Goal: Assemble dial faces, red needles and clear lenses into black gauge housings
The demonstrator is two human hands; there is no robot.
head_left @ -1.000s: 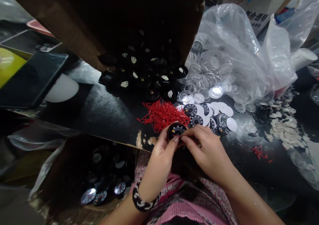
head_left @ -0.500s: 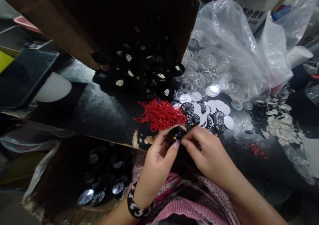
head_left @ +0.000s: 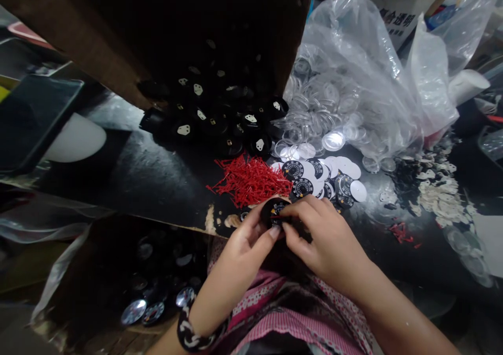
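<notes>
My left hand (head_left: 243, 253) and my right hand (head_left: 324, 237) meet at the near edge of the dark table, both closed round one small round black gauge case (head_left: 274, 212) with a printed dial inside. The right fingers press on its face. Just beyond lie a heap of thin red needles (head_left: 251, 179), a spread of printed dial discs (head_left: 318, 179), and a pile of black round cases (head_left: 220, 116) spilling from a tipped cardboard box.
A clear plastic bag (head_left: 353, 82) of transparent round lenses lies open at the back right. White scraps (head_left: 436, 197) litter the right side. A box with finished gauges (head_left: 157, 292) sits low at the left, below the table edge. A dark flat device (head_left: 31, 119) leans at far left.
Both hands stayed together on the gauge case, turning and pressing it slightly. The view drifted a little, so the table's things sit somewhat higher and further left in the picture.
</notes>
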